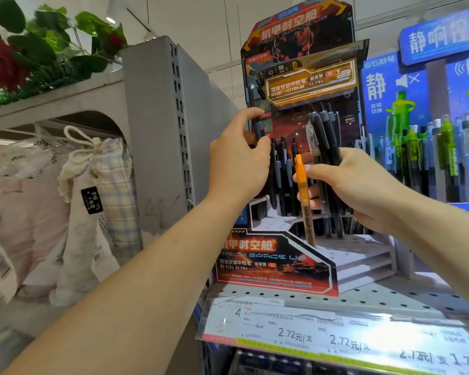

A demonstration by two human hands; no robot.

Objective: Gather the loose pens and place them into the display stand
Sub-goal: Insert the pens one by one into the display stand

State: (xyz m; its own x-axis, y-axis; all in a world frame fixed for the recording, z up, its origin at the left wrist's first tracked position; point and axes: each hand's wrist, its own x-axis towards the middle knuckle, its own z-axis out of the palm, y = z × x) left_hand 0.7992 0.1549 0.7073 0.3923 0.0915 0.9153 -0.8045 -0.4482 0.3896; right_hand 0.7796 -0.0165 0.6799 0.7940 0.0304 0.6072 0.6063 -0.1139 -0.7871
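Note:
A red and black cardboard display stand [276, 263] sits on a perforated shelf, with several dark pens [283, 171] upright in its stepped tiers. My left hand [238, 161] pinches one dark pen [260, 129] by its top at the stand's left side. My right hand [360, 185] grips a bundle of several dark pens [324, 136] in front of the stand, and its thumb and fingers also pinch an orange pen [305, 201] that points down toward a lower tier.
A blue display with green and dark pens [431, 158] stands to the right. A grey shelf upright [157, 125] is on the left, with cloth drawstring bags [92, 201] beyond it. Price labels [322, 336] run along the shelf's front edge. Artificial roses [25, 50] lie on the top shelf.

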